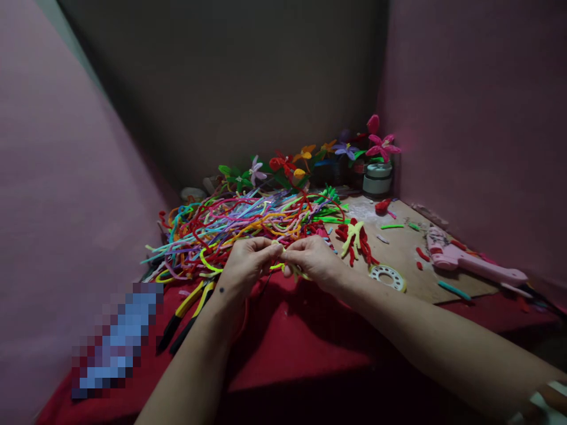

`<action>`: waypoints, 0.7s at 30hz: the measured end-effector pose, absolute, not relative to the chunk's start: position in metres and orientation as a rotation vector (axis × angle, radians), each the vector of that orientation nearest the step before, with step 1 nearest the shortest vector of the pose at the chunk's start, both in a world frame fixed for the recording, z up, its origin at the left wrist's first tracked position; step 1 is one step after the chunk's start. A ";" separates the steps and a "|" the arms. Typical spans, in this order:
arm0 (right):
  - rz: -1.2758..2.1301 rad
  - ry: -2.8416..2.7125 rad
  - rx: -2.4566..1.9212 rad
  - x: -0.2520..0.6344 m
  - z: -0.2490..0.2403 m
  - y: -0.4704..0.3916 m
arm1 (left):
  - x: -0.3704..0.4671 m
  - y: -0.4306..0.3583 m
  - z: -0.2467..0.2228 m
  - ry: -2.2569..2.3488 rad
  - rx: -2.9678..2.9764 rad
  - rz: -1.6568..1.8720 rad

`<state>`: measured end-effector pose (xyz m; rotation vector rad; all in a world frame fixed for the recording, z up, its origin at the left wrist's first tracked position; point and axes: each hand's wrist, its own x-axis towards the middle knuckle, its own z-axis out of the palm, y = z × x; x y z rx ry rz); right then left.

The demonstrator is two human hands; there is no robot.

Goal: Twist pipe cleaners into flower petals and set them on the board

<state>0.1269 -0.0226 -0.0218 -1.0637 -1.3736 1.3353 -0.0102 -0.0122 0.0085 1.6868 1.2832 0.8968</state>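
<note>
Both hands meet over the front of the table, fingertips almost touching. A pale yellow pipe cleaner (pixel 302 274) is pinched between them, mostly covered by the fingers. My left hand (pixel 248 260) is closed, thumb against index finger, and my right hand (pixel 312 258) grips from the other side in a similar pinch. Just behind the hands spreads a large heap of multicoloured pipe cleaners (pixel 248 221). Right of my right hand lies a bundle of red and yellow pipe cleaner pieces (pixel 353 239). Yellow-and-black pliers (pixel 188 307) rest beside my left wrist.
A white tape roll (pixel 401 283) and a pink glue gun (pixel 463 260) lie on the brown board (pixel 403 248) at right, among short offcuts. Pipe cleaner flowers (pixel 283 163) and a lidded jar (pixel 377 180) stand at the back. A red cloth (pixel 301 348) covers the table.
</note>
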 end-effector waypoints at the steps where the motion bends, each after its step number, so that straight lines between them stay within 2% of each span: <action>1: 1.369 -1.366 -1.066 0.127 -0.021 -0.023 | -0.011 -0.012 0.007 1.273 1.701 0.897; 6: 1.477 -1.298 -1.049 0.128 -0.023 -0.019 | -0.007 -0.007 -0.003 1.368 2.017 1.126; 13: 1.600 -1.140 -0.884 0.127 -0.021 -0.019 | -0.014 -0.004 0.004 1.245 1.597 1.037; 21: 1.315 -1.293 -0.999 0.126 -0.026 -0.018 | -0.015 -0.005 0.006 1.241 1.603 1.035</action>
